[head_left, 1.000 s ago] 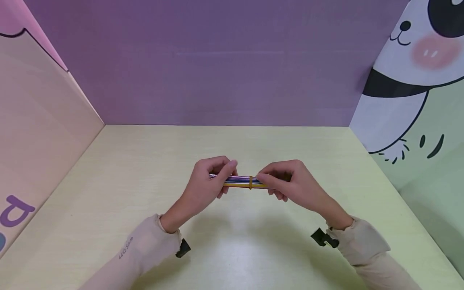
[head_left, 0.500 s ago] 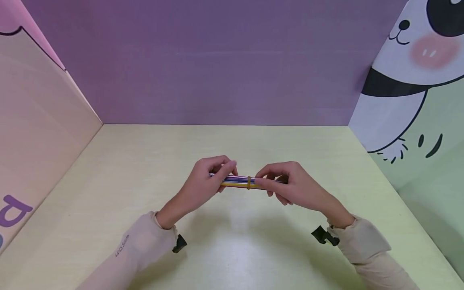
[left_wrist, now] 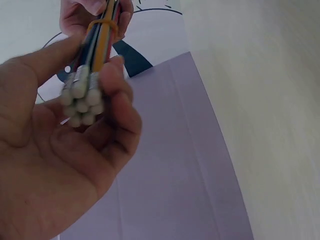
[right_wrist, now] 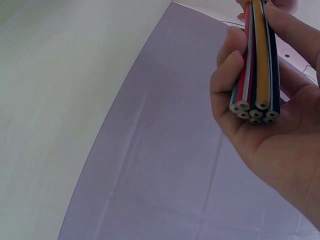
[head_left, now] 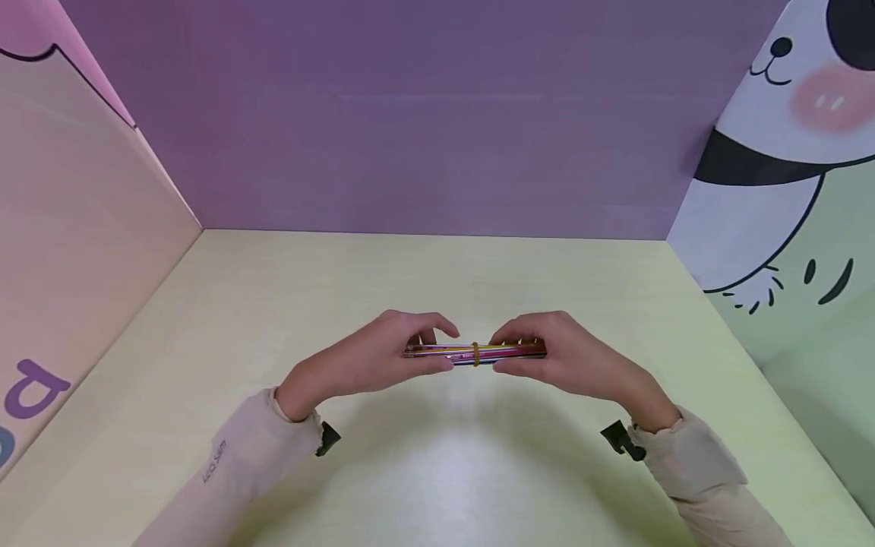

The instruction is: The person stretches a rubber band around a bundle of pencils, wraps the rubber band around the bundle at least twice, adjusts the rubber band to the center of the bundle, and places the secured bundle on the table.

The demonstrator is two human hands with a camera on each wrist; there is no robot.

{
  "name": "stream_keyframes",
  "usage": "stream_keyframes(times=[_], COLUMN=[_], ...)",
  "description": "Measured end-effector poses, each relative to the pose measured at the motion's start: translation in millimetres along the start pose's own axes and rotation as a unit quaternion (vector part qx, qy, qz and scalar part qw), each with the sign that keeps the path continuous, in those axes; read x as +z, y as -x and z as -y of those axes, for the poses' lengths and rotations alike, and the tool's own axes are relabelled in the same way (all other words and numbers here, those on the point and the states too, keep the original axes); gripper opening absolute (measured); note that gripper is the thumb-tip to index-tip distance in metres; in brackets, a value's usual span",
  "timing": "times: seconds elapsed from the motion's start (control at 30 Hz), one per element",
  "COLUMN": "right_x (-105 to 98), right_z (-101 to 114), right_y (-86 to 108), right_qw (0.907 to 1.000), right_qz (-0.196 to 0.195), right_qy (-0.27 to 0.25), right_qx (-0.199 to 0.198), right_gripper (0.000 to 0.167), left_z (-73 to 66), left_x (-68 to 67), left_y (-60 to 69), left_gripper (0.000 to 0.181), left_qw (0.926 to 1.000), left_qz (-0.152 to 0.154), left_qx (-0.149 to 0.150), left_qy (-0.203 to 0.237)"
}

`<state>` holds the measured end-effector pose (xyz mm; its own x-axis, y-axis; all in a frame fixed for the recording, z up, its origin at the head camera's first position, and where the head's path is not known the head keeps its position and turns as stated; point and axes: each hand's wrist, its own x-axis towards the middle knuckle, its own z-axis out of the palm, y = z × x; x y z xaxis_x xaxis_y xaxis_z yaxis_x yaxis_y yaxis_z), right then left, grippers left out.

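Note:
A bundle of colored pencils (head_left: 463, 352) lies level between my two hands above the table, with a tan rubber band (head_left: 476, 354) around its middle. My left hand (head_left: 383, 355) holds the left end, thumb along the near side and index finger lifted a little off it. White erasers (left_wrist: 80, 102) cap that end in the left wrist view. My right hand (head_left: 574, 357) grips the other end between thumb and curled fingers. Unsharpened pencil tips (right_wrist: 255, 112) show there in the right wrist view. Parts of the barrels are hidden by the fingers.
A pale wood-look table (head_left: 451, 281) lies below the hands. A purple panel (head_left: 424, 114) stands at the back, a pinkish panel (head_left: 82, 190) at the left and a panda-printed panel (head_left: 786, 197) at the right.
The bundle has been rolled about its length, so other colors face up. My left hand has turned flatter, its thumb now along the near side; the right thumb has moved lower.

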<state>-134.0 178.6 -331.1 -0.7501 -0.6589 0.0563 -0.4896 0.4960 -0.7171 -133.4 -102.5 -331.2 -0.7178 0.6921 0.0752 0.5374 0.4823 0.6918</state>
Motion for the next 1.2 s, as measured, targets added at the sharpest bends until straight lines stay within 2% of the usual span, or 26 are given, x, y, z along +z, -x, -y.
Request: stream_keyframes(times=[0.13,0.3,0.4,0.5,0.63,0.7,0.97,1.2], right_x=[2,6,9,12,17,18,26,34], right_z=[-2,-7,-13,-20,-29,-33,-44,-46], right_y=[0.1,-1.4,-1.2,0.1,2.8,3.5,-7.5,-15.5], right_qw=[0.9998,0.998,0.9962,0.9946,0.9929,0.9923,0.9897,0.9881], right_qz=[-0.001,-0.013,-0.023,-0.027,-0.023,-0.023,-0.022,-0.026], right_qy=[0.018,0.061,0.084,0.1,0.116,0.122,0.139,0.149], right_qx=[0.001,-0.009,-0.01,-0.007,-0.007,-0.011,-0.022,-0.026], right_gripper=[0.017,0.018,0.019,0.02,0.021,0.022,0.019,0.02], left_z=[1.2,3.8,7.4,12.3,17.3,17.5,28.2,38.4], left_x=[4.2,10.1,15.4,22.1,28.6,30.3,34.4,37.9], left_y=[0.6,-1.1,-4.8,-8.8,-13.4,-14.6,-13.0,-9.5], left_gripper=[0.026,0.018,0.019,0.02,0.02,0.02,0.016,0.015], left_qw=[0.9987,0.993,0.986,0.9753,0.9617,0.9593,0.957,0.959], left_qz=[0.006,-0.021,-0.041,-0.057,-0.061,-0.06,-0.066,-0.065], left_qx=[0.01,0.005,0.016,0.043,0.074,0.077,0.069,0.055], left_qy=[-0.05,-0.116,-0.161,-0.209,-0.257,-0.265,-0.274,-0.27])
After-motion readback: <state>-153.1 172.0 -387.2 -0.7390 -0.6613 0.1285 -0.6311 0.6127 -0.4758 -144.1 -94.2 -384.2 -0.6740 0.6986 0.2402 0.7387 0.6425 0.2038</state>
